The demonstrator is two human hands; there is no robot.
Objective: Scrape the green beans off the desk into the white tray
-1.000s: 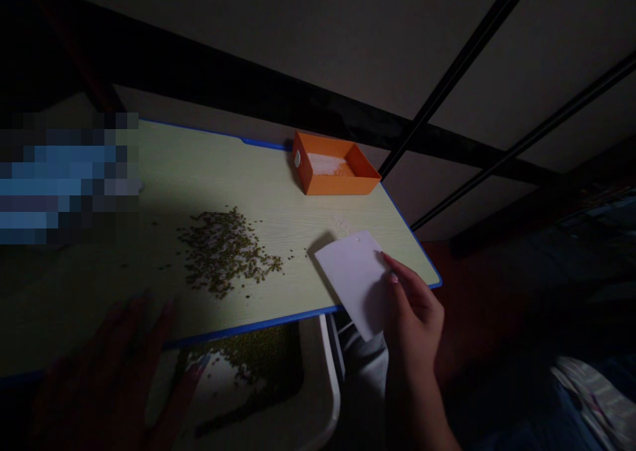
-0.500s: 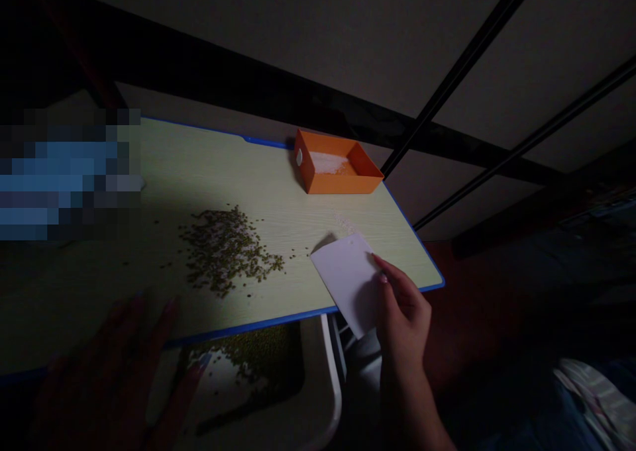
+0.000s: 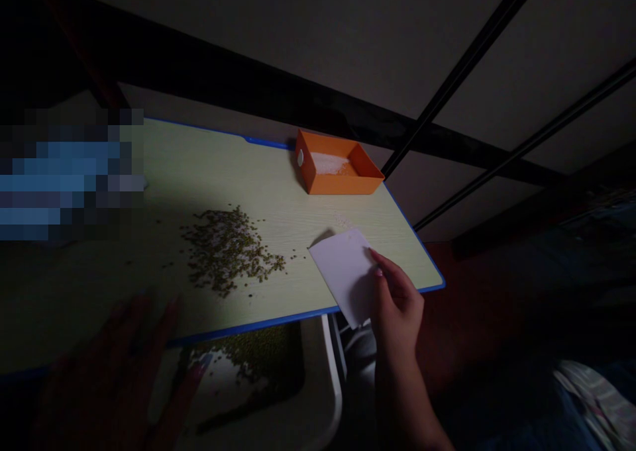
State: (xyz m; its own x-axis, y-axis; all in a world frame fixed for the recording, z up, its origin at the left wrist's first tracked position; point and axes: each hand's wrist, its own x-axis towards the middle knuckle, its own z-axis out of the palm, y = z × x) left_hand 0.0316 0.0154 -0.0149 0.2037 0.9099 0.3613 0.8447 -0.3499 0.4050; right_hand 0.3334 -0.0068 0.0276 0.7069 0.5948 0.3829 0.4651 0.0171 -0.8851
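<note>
My right hand pinches the right edge of a white card, which is tilted over the front right part of the table. A few pale grains lie just beyond the card's far edge. In the dim lower left, my left hand rests at the table's front edge with fingers spread and nothing visible in it. Between the hands lies a loose pile of green beans mixed with pale grains. An orange box with pale grains inside stands at the table's far right.
The table has a blue rim. Below its front edge is a white bin holding many green beans. A blurred-out blue area covers the left side. Panelled doors stand behind, and striped cloth lies at lower right.
My right hand and the white card have shifted slightly left and away from me, toward the loose pale grains. My left hand stays nearly where it was.
</note>
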